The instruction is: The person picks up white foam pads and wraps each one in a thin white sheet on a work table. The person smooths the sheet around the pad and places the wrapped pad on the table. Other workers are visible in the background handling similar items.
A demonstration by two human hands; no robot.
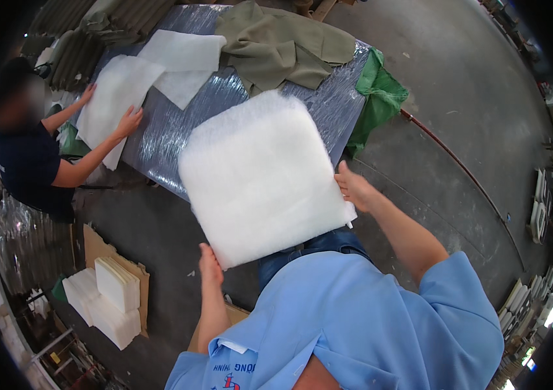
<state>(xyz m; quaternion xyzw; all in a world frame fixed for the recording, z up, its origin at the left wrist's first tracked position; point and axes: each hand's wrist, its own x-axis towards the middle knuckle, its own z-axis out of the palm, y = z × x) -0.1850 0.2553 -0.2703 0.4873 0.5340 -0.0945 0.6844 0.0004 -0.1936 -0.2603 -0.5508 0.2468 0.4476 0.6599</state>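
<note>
In front of my body is a thick, square white cushion wrapped in fluffy wadding (260,175), its far edge over the near edge of a plastic-covered table (166,146). My left hand (211,265) presses against the near left corner of the cushion, its fingers partly hidden beside it. My right hand (353,186) grips the right side, fingers against the edge. A small loose scrap of white wadding (350,213) hangs at the near right corner.
A co-worker (36,149) at the left handles a white wadding sheet (117,97). More wadding (185,55) and olive fabric (276,45) lie on the table. Green cloth (377,91) hangs off its corner, near a red hose (458,159). White foam blocks (109,296) stand on cardboard at lower left.
</note>
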